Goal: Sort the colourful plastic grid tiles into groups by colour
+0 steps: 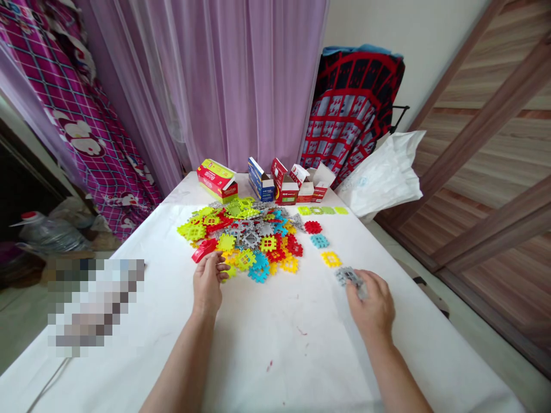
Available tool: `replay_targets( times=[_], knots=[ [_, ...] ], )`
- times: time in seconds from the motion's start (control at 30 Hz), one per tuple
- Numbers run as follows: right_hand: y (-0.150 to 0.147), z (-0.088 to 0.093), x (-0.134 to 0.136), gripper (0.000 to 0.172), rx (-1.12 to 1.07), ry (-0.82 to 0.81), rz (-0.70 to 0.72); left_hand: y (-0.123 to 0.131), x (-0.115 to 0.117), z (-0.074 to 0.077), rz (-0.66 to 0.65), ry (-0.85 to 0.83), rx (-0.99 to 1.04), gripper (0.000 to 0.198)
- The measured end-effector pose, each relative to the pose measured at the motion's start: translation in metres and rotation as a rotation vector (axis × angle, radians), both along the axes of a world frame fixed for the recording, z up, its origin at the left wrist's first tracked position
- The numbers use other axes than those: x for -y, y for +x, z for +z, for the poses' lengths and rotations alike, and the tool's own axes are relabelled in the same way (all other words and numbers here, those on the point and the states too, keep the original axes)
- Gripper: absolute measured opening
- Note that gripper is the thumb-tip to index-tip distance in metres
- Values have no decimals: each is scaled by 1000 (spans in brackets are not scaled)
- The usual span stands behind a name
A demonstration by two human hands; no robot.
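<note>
My right hand (372,307) grips a grey notched plastic building piece (344,276) between thumb and fingers, low over the right side of the table. Just beyond it lie single pieces in a line: a yellow square (331,259), a blue piece (319,241) and a red one (313,227). My left hand (209,281) rests at the near left edge of a mixed heap of building pieces (253,235), its fingers loosely bent and apart, holding nothing visible. Near its fingertips is a curved red piece (204,250); whether they touch is unclear.
Along the table's (275,344) far side stand a red-yellow box (217,180), a blue box (260,180) and several open red boxes (284,183). Several green pieces (322,210) form a row before them. A white bag (381,175) leans at the far right corner.
</note>
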State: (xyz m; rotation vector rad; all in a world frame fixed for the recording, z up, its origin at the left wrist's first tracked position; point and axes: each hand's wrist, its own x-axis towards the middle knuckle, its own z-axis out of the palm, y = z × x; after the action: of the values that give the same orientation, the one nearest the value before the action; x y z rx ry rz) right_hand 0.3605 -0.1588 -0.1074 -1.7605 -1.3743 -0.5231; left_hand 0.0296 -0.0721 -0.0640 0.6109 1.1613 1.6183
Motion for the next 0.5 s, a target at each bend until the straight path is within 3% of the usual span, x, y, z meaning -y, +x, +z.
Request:
replay_targets(
  times=[0.1,0.2,0.33,0.5],
  knots=[
    [-31,7,-14,21,82,-20,238,3,-1,-5,11,10,-95,32],
    [-67,16,-36,22,109,-141,381,5,0,-8,-9,22,-191,32],
    [-102,22,-65,28,122,-294,467,7,2,-8,-41,44,-259,34],
    [-114,12,-84,25,124,-328,514,11,3,-6,-58,40,-281,39]
  ],
)
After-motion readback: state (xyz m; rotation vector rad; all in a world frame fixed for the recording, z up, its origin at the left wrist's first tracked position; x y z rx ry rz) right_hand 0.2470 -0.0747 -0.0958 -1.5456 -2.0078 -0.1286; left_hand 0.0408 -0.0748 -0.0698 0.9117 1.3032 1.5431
